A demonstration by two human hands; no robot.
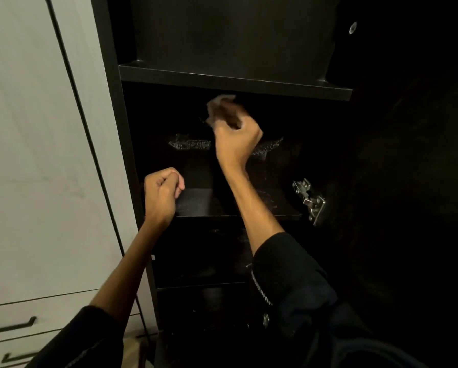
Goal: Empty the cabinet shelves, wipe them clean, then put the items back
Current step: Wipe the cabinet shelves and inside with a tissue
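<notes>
A tall black cabinet stands open before me, its shelves dark and bare of items. My right hand reaches deep into the middle compartment, just under the upper shelf, and grips a pale crumpled cloth against the back wall. Wet, shiny streaks show on the back panel on both sides of that hand. My left hand hangs curled in a loose fist, holding nothing, at the left front corner of the lower shelf.
A metal hinge sticks out on the cabinet's right side, beside the dark open door. White wardrobe panels with dark drawer handles fill the left. More dark shelves lie below.
</notes>
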